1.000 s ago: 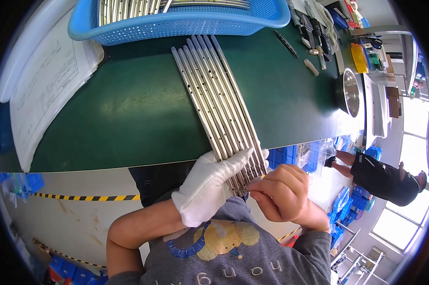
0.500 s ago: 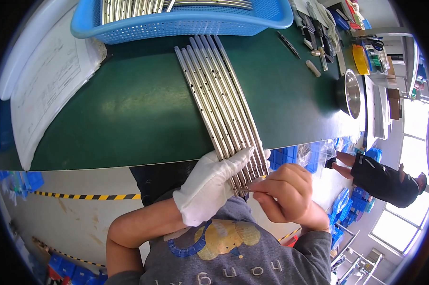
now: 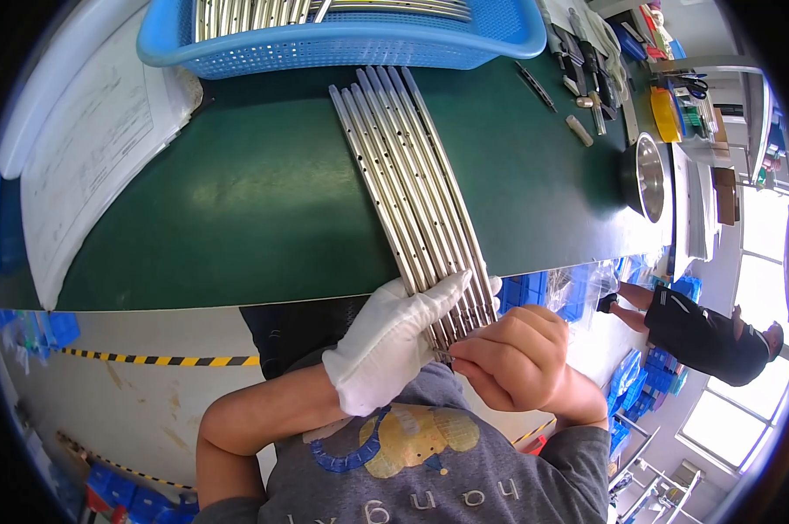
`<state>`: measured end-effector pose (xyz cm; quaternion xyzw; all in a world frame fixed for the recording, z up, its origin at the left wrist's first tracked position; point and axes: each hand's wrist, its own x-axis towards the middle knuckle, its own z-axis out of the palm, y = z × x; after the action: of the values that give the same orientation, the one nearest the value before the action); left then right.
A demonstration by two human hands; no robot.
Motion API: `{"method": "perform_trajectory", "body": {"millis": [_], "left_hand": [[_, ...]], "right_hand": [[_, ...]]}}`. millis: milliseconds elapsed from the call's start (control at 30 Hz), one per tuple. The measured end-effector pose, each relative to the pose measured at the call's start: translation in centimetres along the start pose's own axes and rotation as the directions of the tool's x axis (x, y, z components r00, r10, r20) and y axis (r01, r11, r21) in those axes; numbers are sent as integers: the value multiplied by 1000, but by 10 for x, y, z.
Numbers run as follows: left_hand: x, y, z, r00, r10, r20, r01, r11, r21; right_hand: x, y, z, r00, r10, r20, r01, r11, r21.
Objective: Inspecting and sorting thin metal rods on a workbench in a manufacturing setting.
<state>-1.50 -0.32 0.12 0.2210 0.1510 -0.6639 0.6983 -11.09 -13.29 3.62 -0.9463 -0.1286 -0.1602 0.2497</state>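
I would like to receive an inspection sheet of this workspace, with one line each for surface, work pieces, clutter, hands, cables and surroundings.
Surface: green tabletop, light glare on its left part.
Work pieces: metal rods with small dark holes, side by side, near ends past the table edge; more in the blue basket.
Clutter: paper sheet at left; dark pen-like tool and metal bowl at right.
Hands: gloved left hand grips the rods; bare right hand has fingers curled at their near ends, anything pinched too small to tell.
Cables: nothing seen.
Surroundings: another person at far right; yellow-black floor tape at left.
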Motion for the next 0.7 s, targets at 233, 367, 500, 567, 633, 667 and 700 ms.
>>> {"method": "perform_trajectory", "body": {"millis": [233, 367, 500, 567, 633, 667, 700], "left_hand": [[-1, 3, 4, 999, -28, -36, 30, 998, 50], [-1, 0, 3, 999, -9, -37, 10, 999, 40], [3, 1, -1, 999, -30, -41, 29, 999, -14], [2, 1, -6, 999, -35, -16, 34, 999, -22], [1, 1, -7, 999, -38, 11, 38, 999, -29], [0, 2, -6, 1000, -23, 9, 23, 1000, 9], [0, 4, -5, 1000, -8, 9, 7, 999, 49]], "right_hand": [[8, -11, -2, 985, -106, 139, 134, 968, -211], [11, -9, -3, 984, -106, 140, 131, 974, -186], [9, -7, -5, 987, -70, 144, 99, 974, -203], [9, -9, -3, 980, -71, 187, 109, 973, -202], [6, -3, 3, 990, -27, 140, 39, 996, -84], [5, -2, 5, 990, -25, 139, 37, 996, -84], [5, -2, 6, 994, -29, 105, 39, 995, -92]]}}
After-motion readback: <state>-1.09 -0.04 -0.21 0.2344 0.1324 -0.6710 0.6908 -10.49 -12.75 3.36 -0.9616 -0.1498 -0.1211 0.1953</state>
